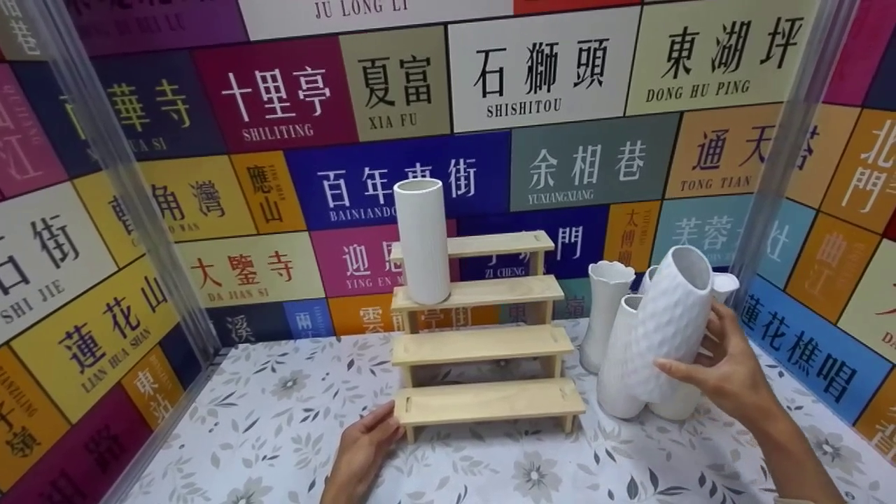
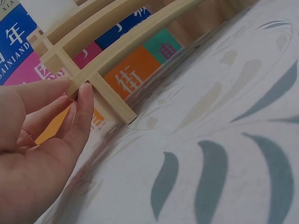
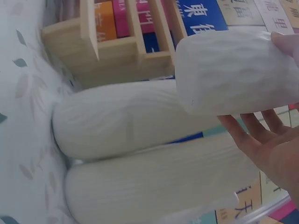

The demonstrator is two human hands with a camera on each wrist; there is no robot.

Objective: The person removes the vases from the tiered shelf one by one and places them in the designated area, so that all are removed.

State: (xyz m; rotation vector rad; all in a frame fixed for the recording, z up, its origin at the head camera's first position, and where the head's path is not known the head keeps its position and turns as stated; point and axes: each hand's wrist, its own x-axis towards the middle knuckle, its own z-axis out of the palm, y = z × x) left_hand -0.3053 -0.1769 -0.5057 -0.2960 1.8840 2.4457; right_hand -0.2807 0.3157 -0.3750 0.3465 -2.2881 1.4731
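Note:
A wooden stepped stand (image 1: 490, 402) with several slats sits on the floral-covered table. My left hand (image 1: 369, 442) pinches the left end of its lowest slat, as the left wrist view (image 2: 56, 121) shows closely. My right hand (image 1: 735, 367) grips a white vase with a dimpled surface (image 1: 675, 325), tilted and raised before the other vases. In the right wrist view this dimpled vase (image 3: 233, 72) is off the table, thumb on one side and fingers on the other. A tall white ribbed cylinder vase (image 1: 423, 241) stands upright at the left of the second slat from the top.
Behind the held vase stand more white vases, among them one with a scalloped rim (image 1: 606, 315) and a smooth-rimmed one (image 1: 619, 378). Walls printed with colourful sign panels (image 1: 392, 91) close off the back and sides. A floral cloth (image 1: 294, 420) covers the table.

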